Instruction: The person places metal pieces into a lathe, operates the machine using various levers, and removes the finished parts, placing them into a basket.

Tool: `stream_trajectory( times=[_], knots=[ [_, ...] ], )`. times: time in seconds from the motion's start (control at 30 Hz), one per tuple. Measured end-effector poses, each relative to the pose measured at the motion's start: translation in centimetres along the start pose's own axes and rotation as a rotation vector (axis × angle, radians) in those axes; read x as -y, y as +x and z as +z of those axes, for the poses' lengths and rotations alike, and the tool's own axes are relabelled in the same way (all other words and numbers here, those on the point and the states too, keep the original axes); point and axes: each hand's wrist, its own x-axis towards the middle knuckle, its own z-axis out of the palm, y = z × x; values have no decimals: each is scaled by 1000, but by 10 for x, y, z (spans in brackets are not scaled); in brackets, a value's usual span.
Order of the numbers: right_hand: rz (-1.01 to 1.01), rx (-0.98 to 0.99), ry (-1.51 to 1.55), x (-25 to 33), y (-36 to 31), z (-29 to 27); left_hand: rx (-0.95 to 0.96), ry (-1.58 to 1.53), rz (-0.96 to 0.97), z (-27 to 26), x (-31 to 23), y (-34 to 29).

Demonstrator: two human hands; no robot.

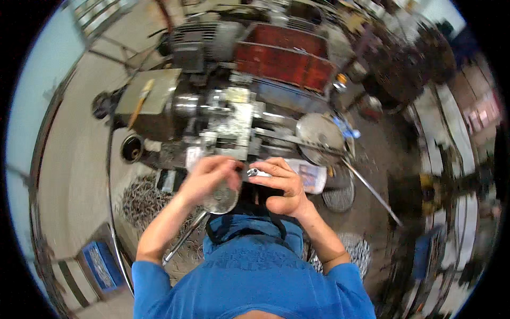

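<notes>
Between the thumb and fingers of my right hand is a small shiny metal cylinder, with what looks like a hole in its end. My left hand is held just to the left of it, fingers bent and smeared by motion, so I cannot make out whether they hold anything. Both hands are in front of a small metal lathe, close to its carriage. Below my left hand shows a round metal handwheel with a bar handle.
Metal shavings lie heaped at left. A brush rests on the lathe's housing. Beyond stand a motor and a rusty red bin. To the right are a round metal disc, a long rod and a printed packet.
</notes>
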Motion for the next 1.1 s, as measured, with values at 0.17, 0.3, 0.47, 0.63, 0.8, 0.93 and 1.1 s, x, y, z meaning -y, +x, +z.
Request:
stream_trajectory(
  times=[0.17,0.3,0.47,0.63,0.8,0.93,1.1],
  knots=[
    [-101,9,-110,0,32,29,88,-674,-57,10,25,-7],
    [-140,59,-255,5,39,38,-91,-233,18,1,27,-11],
    [-193,167,-303,9,56,41,-190,75,62,-12,19,-9],
    [-217,240,-323,4,78,48,-281,88,72,-22,10,-11],
    [-192,307,-340,-6,105,53,-258,490,120,-62,5,-19],
    [-213,247,-568,-34,151,61,-538,481,15,-115,-5,-66],
    [-136,486,-958,-97,198,85,-923,1060,-272,-177,-8,-154]
  ],
)
